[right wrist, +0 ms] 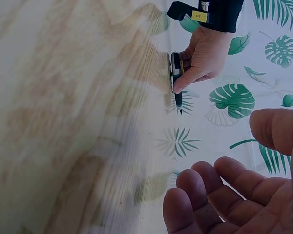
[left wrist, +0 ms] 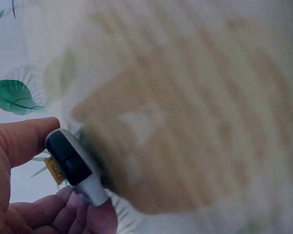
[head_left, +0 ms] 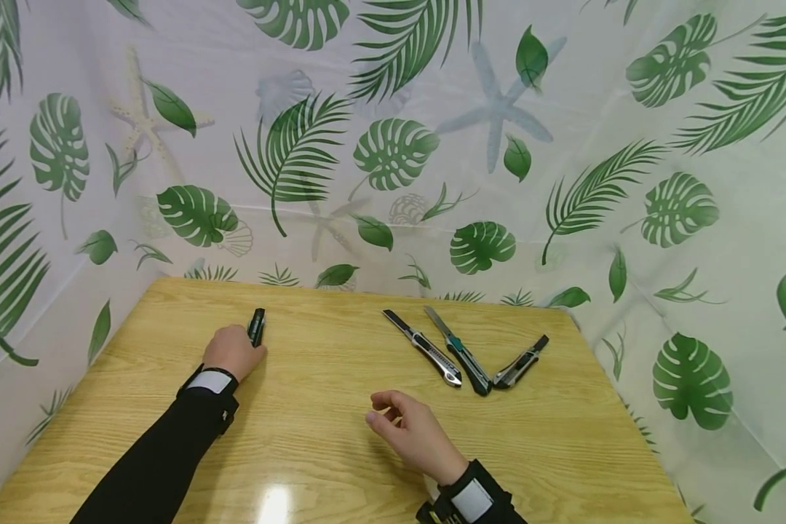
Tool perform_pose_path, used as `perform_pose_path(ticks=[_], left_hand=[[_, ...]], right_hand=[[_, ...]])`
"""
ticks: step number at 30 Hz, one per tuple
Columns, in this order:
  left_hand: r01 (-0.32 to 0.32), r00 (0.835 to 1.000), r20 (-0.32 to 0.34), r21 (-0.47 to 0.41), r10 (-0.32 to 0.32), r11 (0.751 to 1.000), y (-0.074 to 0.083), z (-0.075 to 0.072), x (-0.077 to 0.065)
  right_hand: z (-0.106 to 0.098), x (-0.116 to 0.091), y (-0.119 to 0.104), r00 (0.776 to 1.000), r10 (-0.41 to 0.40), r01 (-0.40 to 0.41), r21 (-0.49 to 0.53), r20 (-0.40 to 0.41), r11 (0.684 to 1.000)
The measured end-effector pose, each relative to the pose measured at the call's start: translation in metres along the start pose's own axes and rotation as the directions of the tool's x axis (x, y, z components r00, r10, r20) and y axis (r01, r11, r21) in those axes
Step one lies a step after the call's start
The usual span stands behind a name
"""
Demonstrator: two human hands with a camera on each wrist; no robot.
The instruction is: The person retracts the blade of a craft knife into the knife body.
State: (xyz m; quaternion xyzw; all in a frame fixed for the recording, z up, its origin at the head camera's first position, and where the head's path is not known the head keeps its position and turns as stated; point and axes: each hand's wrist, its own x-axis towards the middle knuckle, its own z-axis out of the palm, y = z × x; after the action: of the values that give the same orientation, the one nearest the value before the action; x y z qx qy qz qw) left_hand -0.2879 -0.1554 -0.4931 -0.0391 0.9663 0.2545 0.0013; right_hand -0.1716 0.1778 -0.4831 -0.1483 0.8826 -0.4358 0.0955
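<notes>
A dark box cutter [head_left: 257, 327] is at the left of the table, its far end pointing to the back edge. My left hand [head_left: 232, 351] pinches it from the near side. In the left wrist view, the thumb and curled fingers press on either side of the cutter's black and pale end [left wrist: 71, 158], with a small yellow piece at its flank. The right wrist view also has the cutter [right wrist: 177, 73] in that hand, close to the tabletop. My right hand [head_left: 419, 437] hovers over the front middle, fingers loosely curved, holding nothing.
Three more box cutters lie at the right of the wooden table [head_left: 327, 342]: a silver and black one [head_left: 432, 354], a teal and black one [head_left: 466, 360] and a bent-looking one [head_left: 520, 365]. A leaf-print cloth [head_left: 393, 204] hangs behind and along the sides.
</notes>
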Motion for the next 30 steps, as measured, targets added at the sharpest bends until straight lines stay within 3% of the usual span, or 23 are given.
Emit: perform_pose_path(ticks=[19,24,27,30], left_hand=[[-0.024,1.0,-0.012,-0.006,0.024,1.0,-0.009,0.007,0.002],[-0.047,0.995,-0.085,-0.012,0.046,0.999,-0.008,0.001,-0.007],[-0.104,0.985,-0.146,-0.08,0.091,0.991,0.0,-0.002,-0.015],[-0.188,0.973,-0.172,-0.21,0.153,0.959,0.015,-0.001,-0.028]], right_hand=[[0.006,0.001,0.001,1.0,-0.006,0.006,0.015,0.002,1.0],[0.006,0.001,0.001,1.0,-0.005,0.005,0.007,0.003,1.0],[0.001,0.002,0.001,1.0,-0.02,0.02,-0.004,-0.014,1.0],[-0.009,0.004,0.003,0.998,-0.035,0.034,-0.019,-0.06,0.999]])
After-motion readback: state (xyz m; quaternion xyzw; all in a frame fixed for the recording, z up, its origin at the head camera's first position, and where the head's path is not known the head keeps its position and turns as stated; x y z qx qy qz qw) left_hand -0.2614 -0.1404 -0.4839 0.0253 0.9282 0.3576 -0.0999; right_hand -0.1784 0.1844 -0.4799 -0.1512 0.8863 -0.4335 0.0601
